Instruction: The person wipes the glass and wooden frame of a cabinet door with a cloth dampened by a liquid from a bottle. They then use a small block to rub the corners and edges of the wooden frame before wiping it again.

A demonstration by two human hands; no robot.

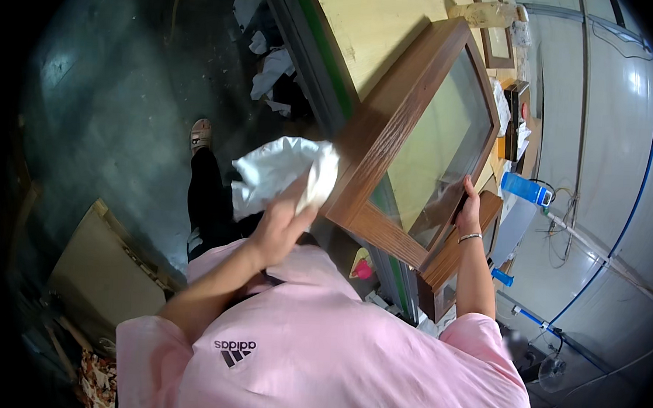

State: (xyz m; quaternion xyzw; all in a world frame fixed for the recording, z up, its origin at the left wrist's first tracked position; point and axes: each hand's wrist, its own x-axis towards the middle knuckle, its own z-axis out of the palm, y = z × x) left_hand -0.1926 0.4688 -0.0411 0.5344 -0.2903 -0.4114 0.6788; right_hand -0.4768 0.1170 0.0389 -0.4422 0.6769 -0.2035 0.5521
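Observation:
My left hand (282,230) is closed on a crumpled white cloth (273,173), slightly smeared by motion. The cloth hangs by the near left corner of a brown wooden frame with a glass panel (437,139). This frame has deep wood-grained sides and sits tilted on the pale yellow bench top (365,21). My right hand (471,213) grips the frame's right edge, thumb up along the rim and the other fingers hidden behind it. Below that hand is a second brown wooden frame (448,273), partly covered by the first.
A clear bottle (488,15) lies near another glazed frame (499,47) at the bench's far end. To the right are a dark box (516,114) and a blue object (523,188). White scraps (274,76) lie on the dark floor. A brown board (105,266) stands at the lower left.

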